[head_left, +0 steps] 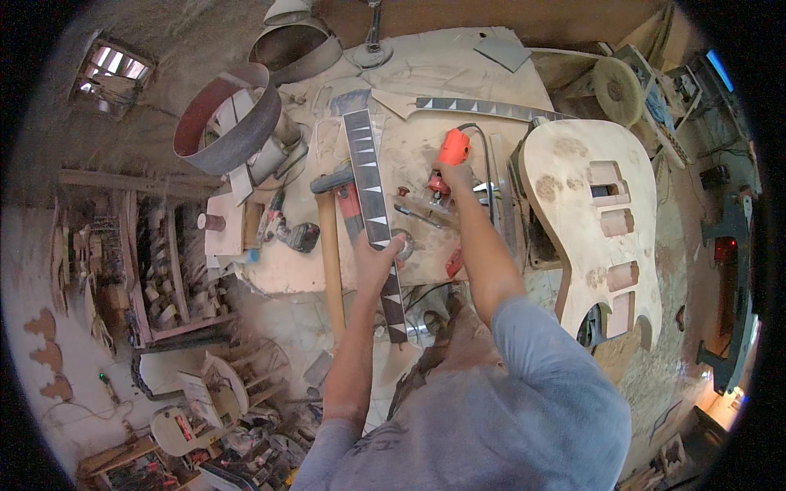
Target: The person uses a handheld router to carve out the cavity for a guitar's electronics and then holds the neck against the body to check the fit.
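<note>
My left hand [377,260] is closed around the lower part of a dark guitar fretboard [373,196] with white triangular inlays, holding it lengthwise over the workbench. My right hand [455,177] grips an orange trim router [454,149] that stands on the bench; its cord runs off behind it. Between the two hands lie a thin dark pen-like tool [417,216] and small loose parts. Left of the fretboard are a hammer [329,254] with a wooden handle and a red power tool [350,209], partly hidden. At the back rests a guitar neck [483,107] with similar inlays.
A pale wooden guitar body [565,213] with cut-out cavities stands at the right. A cordless drill [296,236] lies at the bench's left, below a large sanding belt [225,123]. A round wheel [617,92] is at the back right. Dust covers the workbench [434,61].
</note>
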`<state>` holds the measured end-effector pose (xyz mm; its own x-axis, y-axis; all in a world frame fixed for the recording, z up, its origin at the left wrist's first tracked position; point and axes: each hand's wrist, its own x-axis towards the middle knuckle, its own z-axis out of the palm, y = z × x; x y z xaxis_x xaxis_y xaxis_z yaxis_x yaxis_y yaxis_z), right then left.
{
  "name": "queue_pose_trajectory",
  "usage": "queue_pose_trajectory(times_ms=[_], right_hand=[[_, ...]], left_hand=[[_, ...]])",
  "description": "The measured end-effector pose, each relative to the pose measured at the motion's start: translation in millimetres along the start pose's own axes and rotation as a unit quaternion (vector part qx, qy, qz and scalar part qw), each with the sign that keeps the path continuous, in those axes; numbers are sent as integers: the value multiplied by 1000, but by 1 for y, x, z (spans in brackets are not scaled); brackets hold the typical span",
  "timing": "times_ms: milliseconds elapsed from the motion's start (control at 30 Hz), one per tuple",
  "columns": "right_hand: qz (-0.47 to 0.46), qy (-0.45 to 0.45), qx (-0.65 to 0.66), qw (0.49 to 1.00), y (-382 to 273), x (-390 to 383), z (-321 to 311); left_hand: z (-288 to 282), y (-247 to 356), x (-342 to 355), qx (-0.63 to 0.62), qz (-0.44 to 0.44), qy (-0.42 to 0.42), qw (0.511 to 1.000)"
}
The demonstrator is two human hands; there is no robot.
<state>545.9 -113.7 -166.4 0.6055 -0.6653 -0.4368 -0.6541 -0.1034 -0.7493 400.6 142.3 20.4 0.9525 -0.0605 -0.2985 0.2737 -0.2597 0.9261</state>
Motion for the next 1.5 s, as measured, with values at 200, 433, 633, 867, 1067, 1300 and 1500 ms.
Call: queue_pose_trajectory(times_ms=[200,433,633,867,1067,1300,1500], right_hand=[[37,-163,248,954,-15,-68,-50],[-67,-196,317,926,-3,-187,-141],[-132,-157,237,950,47,-313,-183],[-273,-74,178,943,92,-427,-244],[-244,70,375,891,101,-510,-326],[-364,253,380,812,96,-507,-439],[-374,269,378,803,70,-452,-513]], left_hand=[[-10,-28,9,89,-14,55,994],[-12,-84,41,175,116,57,976],[9,-105,69,215,94,11,972],[28,-147,95,305,181,-14,935],[32,-105,59,478,55,-33,876],[18,-85,32,395,257,113,875],[68,6,-17,228,365,81,899]])
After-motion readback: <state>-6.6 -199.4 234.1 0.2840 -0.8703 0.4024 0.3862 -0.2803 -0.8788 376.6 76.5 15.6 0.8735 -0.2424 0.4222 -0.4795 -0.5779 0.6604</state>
